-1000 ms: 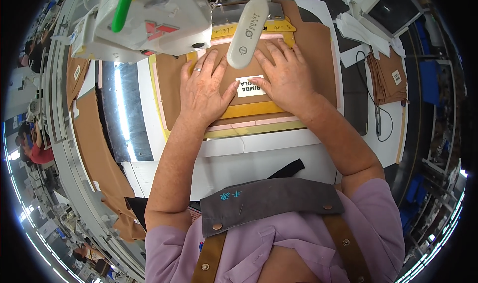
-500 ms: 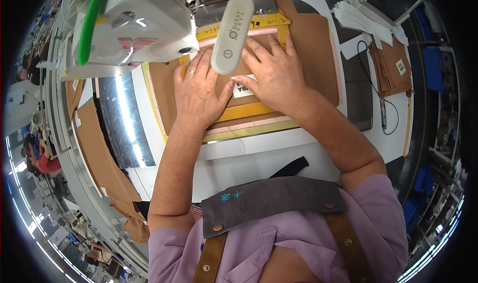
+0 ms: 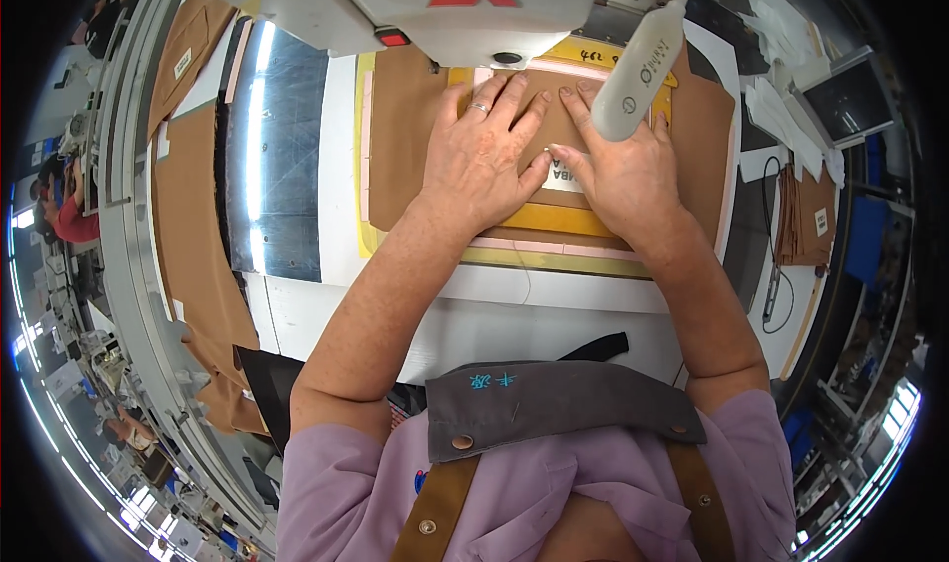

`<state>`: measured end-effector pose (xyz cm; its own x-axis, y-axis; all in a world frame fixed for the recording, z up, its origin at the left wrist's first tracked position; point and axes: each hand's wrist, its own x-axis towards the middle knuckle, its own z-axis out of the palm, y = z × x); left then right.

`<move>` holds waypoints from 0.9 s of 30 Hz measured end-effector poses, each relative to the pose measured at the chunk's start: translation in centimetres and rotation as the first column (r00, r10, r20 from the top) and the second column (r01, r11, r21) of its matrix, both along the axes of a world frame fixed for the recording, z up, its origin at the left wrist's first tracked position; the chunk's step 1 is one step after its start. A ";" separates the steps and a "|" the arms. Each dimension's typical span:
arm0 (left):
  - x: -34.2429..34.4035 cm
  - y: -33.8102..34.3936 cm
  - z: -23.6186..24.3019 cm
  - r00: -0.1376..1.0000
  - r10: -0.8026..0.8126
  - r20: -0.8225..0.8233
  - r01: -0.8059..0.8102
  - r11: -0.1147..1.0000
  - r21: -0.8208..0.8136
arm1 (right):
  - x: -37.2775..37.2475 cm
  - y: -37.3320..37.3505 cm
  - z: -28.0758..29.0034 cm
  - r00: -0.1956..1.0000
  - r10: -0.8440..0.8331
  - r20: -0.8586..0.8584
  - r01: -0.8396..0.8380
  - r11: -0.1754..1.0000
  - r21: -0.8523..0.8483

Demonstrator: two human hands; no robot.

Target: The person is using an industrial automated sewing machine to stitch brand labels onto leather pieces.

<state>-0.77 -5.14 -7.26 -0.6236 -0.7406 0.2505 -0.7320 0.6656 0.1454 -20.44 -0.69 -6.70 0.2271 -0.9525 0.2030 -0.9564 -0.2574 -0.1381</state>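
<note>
My left hand [image 3: 484, 157] lies flat with fingers spread on brown fabric [image 3: 405, 102], near the yellow template [image 3: 559, 219]. A ring shows on one of its fingers. My right hand [image 3: 633, 176] presses flat on the same fabric, fingers apart, some of them partly hidden behind a hanging white paddle-shaped device [image 3: 633, 83]. Both thumbs come close together above a white printed label [image 3: 563, 179], which the right hand partly covers. Pink strips [image 3: 534, 249] edge the template. Just beyond my left fingertips stands the white sewing machine head [image 3: 465, 13].
Brown cut pieces [image 3: 193, 196] lie along the left side beside a shiny metal plate [image 3: 282, 167]. To the right are a stack of brown pieces [image 3: 806, 216], a black cable [image 3: 781, 290] and a screen [image 3: 845, 102]. White sheets [image 3: 781, 58] sit at the far right.
The view has shifted, so the table, machine and hands appear farther right. The hanging device now overlaps my right fingers. Both hands stay flat on the fabric.
</note>
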 end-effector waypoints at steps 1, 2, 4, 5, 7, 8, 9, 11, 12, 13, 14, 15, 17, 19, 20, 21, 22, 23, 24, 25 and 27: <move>0.0 0.0 0.0 1.000 0.001 0.001 -0.001 1.000 0.003 | 0.2 -0.1 0.2 1.000 0.006 -0.004 -0.006 1.000 0.001; 0.0 0.0 -0.1 1.000 0.005 -0.004 -0.005 1.000 0.004 | 0.4 -0.1 0.4 1.000 0.008 -0.010 -0.008 1.000 0.003; 0.0 0.0 -0.1 0.999 0.005 -0.038 -0.005 1.000 -0.012 | 0.8 -0.3 0.3 1.000 0.007 -0.029 -0.007 1.000 0.000; -0.1 0.0 -0.2 0.999 0.004 -0.043 -0.005 1.000 -0.010 | 0.8 -0.3 0.2 0.999 -0.001 -0.043 0.001 1.000 -0.004; -0.3 0.0 -0.2 1.000 0.003 0.005 -0.003 1.000 -0.014 | 0.5 -0.3 -0.3 1.000 0.005 -0.031 -0.005 1.000 -0.006; -0.4 0.0 -0.2 1.000 0.003 0.001 -0.003 1.000 -0.015 | 0.5 -0.5 -0.3 1.000 0.014 -0.014 -0.014 1.000 -0.012; -0.4 0.0 -0.3 1.000 0.003 -0.016 -0.002 1.000 0.002 | 0.4 -0.5 -0.3 1.000 0.013 -0.017 -0.013 1.000 -0.012; -0.4 0.0 -0.2 0.999 0.002 -0.034 -0.001 1.000 0.019 | 0.5 -0.5 -0.2 0.999 0.017 -0.033 -0.018 0.999 -0.030; -0.4 -0.2 -0.2 0.997 -0.040 -0.062 0.041 0.999 0.015 | 0.5 -0.5 -0.2 0.999 0.017 -0.034 -0.018 0.999 -0.029; -0.4 -0.3 -0.2 0.993 -0.081 -0.089 0.082 0.997 0.010 | 0.7 -0.5 -0.2 0.999 0.015 -0.030 -0.016 0.999 -0.028; -0.5 -0.4 -0.3 0.993 -0.080 -0.091 0.082 0.997 0.011 | 0.7 -0.5 -0.2 1.000 0.013 -0.027 -0.014 1.000 -0.026; -0.6 -0.6 -0.5 0.991 -0.102 -0.089 0.101 0.995 -0.006 | 0.6 -0.5 -0.2 0.999 0.015 -0.029 -0.015 1.000 -0.025; -0.6 -0.7 -0.6 0.989 -0.121 -0.087 0.120 0.993 -0.023 | 0.4 -0.6 -0.3 1.000 0.028 0.000 -0.028 0.999 -0.034; -0.5 -0.8 -0.7 0.984 -0.133 -0.119 0.139 0.989 0.044 | 0.4 -0.5 -0.2 1.000 0.030 -0.005 -0.030 0.999 -0.025; -0.5 -0.7 -0.6 0.984 -0.132 -0.120 0.138 0.989 0.045 | 0.4 -0.4 -0.2 1.000 0.029 -0.007 -0.029 0.999 -0.015; -0.5 -0.7 -0.5 0.987 -0.112 -0.116 0.118 0.992 0.048 | 0.4 -0.4 -0.1 1.000 0.030 -0.007 -0.031 0.999 -0.014; -0.4 -0.6 -0.4 0.989 -0.092 -0.112 0.098 0.994 0.050 | 0.4 -0.4 -0.1 1.000 0.027 -0.004 -0.027 1.000 -0.009; -0.4 -0.6 -0.3 0.989 -0.092 -0.112 0.098 0.994 0.050 | 0.4 -0.4 0.0 1.000 0.023 -0.002 -0.023 1.000 -0.005; -0.4 -0.6 -0.2 0.989 -0.090 -0.120 0.099 0.993 0.067 | 0.4 -0.4 0.0 1.000 0.023 -0.002 -0.023 1.000 -0.005; -0.4 -0.6 -0.1 0.988 -0.089 -0.128 0.100 0.991 0.083 | 0.4 -0.5 0.0 1.000 0.019 -0.004 -0.019 1.000 -0.003; -0.3 -0.5 -0.2 0.988 -0.075 -0.136 0.084 0.995 0.062 | 0.4 -0.5 0.0 1.000 0.019 -0.004 -0.019 1.000 -0.002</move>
